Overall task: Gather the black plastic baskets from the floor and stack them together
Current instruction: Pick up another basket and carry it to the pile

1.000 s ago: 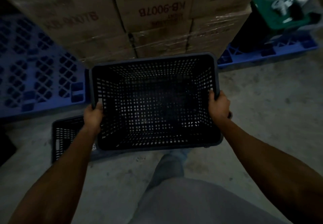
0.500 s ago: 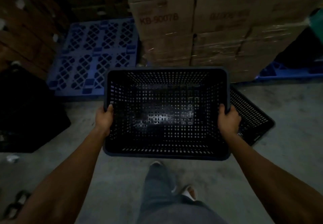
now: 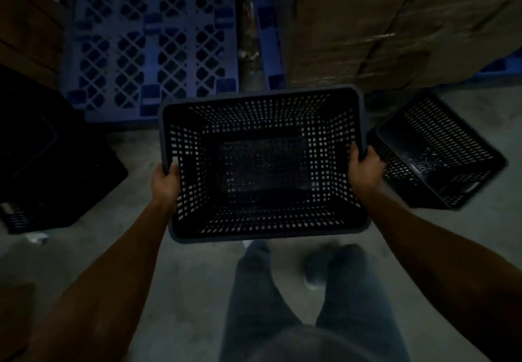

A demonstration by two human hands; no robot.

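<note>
I carry a black perforated plastic basket [image 3: 262,164] in front of me, upright and empty, its opening facing up. My left hand [image 3: 165,182] grips its left rim and my right hand [image 3: 363,168] grips its right rim. A second black basket [image 3: 440,158] lies tilted on the concrete floor to the right, just beyond my right hand. At the left, dark black baskets or crates [image 3: 53,169] sit on the floor, hard to make out in the dim light.
A blue plastic pallet [image 3: 152,39] leans or lies ahead at the left. Wrapped cardboard boxes [image 3: 395,22] are stacked ahead at the right on another blue pallet. My legs [image 3: 296,299] show below on grey concrete floor. A small white scrap [image 3: 36,238] lies at the left.
I have turned and walked left with the basket held in both hands. The floor basket now appears farther right, the pallet is nearer, and the dark crates at left are closer.
</note>
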